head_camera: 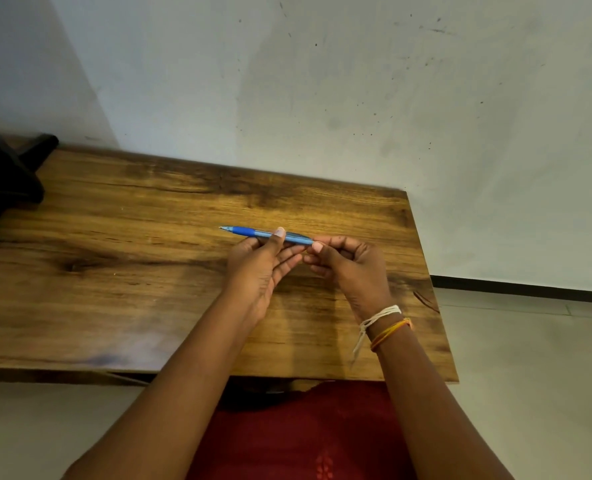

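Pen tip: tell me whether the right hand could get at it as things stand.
Probably not directly. The right hand pinches the pen at its rear, and the left hand grips its middle, between that hand and the pen tip, so it must reach across.

You hold a pen (264, 234) of blue plastic at the centre of the frame. It has a clear, glossy barrel, a darker matt grip sleeve that looks rubbery, and a small metal tip. Under it the table (114, 244) shows brown wood grain with dark streaks, smooth with a soft sheen. The wall (356, 81) across the top is matt paint, scuffed and specked. At lower right the floor (529, 358) looks smooth and pale. On your wrist the white string (379, 315) and orange thread (389, 332) are twisted fibre. The red cloth (305, 438) at the bottom is matt.
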Action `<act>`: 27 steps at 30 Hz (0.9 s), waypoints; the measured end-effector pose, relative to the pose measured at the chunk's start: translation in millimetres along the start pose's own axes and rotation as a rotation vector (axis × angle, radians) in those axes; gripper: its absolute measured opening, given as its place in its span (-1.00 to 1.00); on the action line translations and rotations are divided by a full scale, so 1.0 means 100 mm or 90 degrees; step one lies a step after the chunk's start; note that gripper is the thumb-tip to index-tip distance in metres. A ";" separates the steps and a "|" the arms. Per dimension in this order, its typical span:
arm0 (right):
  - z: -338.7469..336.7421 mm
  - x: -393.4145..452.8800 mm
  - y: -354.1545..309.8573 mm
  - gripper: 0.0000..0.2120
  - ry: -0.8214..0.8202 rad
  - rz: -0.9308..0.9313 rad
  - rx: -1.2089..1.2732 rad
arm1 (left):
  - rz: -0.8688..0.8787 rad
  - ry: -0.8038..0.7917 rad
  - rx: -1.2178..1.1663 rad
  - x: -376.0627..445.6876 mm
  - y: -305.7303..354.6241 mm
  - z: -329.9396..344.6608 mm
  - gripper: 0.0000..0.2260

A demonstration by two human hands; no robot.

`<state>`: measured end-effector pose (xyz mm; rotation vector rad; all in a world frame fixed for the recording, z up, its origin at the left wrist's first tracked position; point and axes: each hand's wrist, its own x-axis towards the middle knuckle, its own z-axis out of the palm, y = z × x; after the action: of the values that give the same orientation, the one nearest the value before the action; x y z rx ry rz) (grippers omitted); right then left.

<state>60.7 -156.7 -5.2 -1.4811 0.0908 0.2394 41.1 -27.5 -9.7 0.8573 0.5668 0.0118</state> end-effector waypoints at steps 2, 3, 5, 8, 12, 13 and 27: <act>-0.02 0.00 -0.01 -0.92 0.003 0.007 0.009 | -0.002 -0.001 -0.006 -0.01 -0.03 0.04 -0.91; -0.04 0.00 -0.01 -0.92 0.003 0.011 0.015 | -0.004 0.002 -0.010 -0.01 -0.05 0.06 -0.92; -0.07 0.00 -0.03 -0.92 -0.006 0.022 0.033 | -0.015 0.007 -0.025 -0.01 -0.07 0.09 -0.93; -0.19 0.01 -0.04 -0.92 0.017 0.034 0.028 | -0.044 0.005 -0.053 -0.01 -0.08 0.11 -0.93; -0.52 0.06 0.01 -0.94 0.248 -0.013 -0.342 | -0.056 0.006 -0.036 0.00 -0.12 0.12 -0.92; -0.60 0.07 0.03 -0.90 0.291 -0.006 -0.399 | -0.058 0.007 -0.034 0.00 -0.13 0.12 -0.92; -0.88 0.07 0.04 -0.90 0.303 0.104 -0.308 | -0.058 0.005 0.032 -0.01 -0.24 0.19 -0.93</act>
<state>74.6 -243.3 -19.1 -1.9929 0.5722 0.0325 44.4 -57.1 -16.2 0.8791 0.6156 -0.0824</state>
